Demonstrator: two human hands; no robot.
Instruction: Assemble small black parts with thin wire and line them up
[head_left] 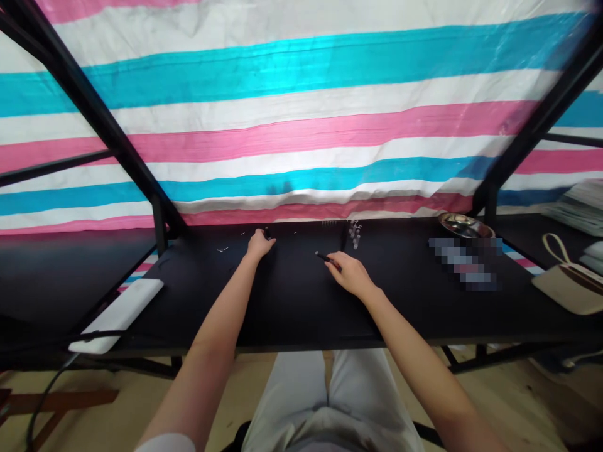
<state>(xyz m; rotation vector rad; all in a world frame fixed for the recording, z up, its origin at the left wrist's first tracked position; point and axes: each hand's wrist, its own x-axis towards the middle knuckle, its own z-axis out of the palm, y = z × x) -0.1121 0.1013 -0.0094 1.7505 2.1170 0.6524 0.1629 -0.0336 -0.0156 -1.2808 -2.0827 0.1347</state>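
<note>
Both my arms reach forward over a black table (292, 307). My left hand (259, 243) is closed around a small dark object (267, 233) near the table's far edge. My right hand (351, 275) is closed in a pinch on a thin dark pen-like tool (323, 256), whose tip points left just above the tabletop. Several small clear vials (355, 236) stand in a cluster beyond my right hand, close to the striped sheet. A few white scraps (222, 250) lie left of my left hand.
A metal bowl (464, 224) sits at the far right, with a blurred flat item (464, 262) in front of it. A beige pouch (568, 285) lies at the right edge. A white power bank (117, 314) with a cable rests at the left corner. Black frame posts (159, 233) flank the table.
</note>
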